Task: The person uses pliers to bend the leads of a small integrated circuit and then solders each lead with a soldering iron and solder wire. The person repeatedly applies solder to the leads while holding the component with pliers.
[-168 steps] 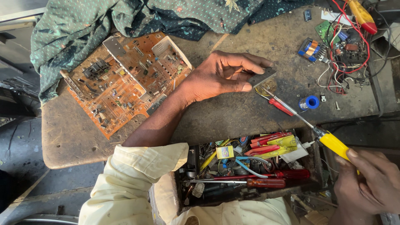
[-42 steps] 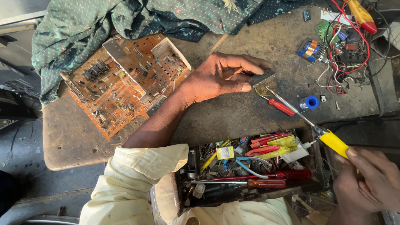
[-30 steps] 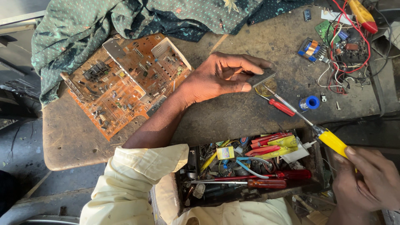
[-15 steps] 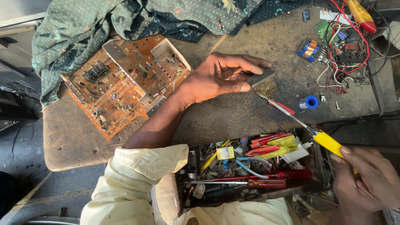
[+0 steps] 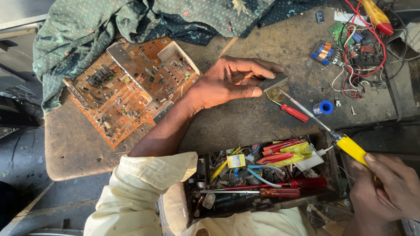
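Observation:
My left hand (image 5: pixel 232 81) rests on the worn bench top and pinches a small dark flat component (image 5: pixel 272 81) between thumb and fingers. My right hand (image 5: pixel 387 188), at the lower right, grips the yellow handle of a soldering iron (image 5: pixel 352 150). Its long metal shaft reaches up and left, and the tip touches a small round tin (image 5: pixel 274 94) just below the component. A small red-handled screwdriver (image 5: pixel 294 112) lies beside the shaft.
An orange circuit board (image 5: pixel 131 89) lies left of my left hand, below a green patterned cloth (image 5: pixel 131 22). A blue solder spool (image 5: pixel 324 107), loose boards and red wires (image 5: pixel 358 43) sit at the upper right. An open toolbox (image 5: pixel 262 179) with screwdrivers and pliers lies near me.
The soldering iron's handle has shifted slightly as my right hand adjusted; its tip stays by the component. My left hand has barely moved.

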`<action>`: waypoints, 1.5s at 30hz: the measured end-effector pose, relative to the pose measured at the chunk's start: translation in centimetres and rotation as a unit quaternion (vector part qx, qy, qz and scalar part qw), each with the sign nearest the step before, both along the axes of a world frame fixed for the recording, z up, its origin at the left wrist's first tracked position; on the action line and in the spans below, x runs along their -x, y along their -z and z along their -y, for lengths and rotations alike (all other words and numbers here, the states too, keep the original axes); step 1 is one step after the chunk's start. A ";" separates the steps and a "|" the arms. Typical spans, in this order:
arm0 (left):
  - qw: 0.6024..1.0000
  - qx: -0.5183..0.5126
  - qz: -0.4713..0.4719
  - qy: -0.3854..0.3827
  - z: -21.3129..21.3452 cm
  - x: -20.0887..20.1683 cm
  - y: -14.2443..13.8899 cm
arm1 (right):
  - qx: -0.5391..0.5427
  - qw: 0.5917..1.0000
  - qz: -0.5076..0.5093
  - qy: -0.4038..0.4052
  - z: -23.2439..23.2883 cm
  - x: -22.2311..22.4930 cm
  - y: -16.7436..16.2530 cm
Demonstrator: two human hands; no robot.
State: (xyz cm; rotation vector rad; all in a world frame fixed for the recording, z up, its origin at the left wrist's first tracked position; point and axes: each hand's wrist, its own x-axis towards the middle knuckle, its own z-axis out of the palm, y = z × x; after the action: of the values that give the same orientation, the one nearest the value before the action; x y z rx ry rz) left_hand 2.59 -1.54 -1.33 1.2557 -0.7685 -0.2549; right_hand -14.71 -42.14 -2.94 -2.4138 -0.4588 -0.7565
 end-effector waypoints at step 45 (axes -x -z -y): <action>1.000 0.001 -0.012 0.002 0.2 0.0 0.1 | -0.015 0.999 0.019 -0.031 0.4 -0.7 -0.4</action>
State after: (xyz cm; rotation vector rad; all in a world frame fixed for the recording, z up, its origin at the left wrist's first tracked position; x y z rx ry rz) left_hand 2.54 -1.75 -1.39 1.2471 -0.7507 -0.2722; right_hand -14.04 -42.56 -2.50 -2.3502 -0.5320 -0.7765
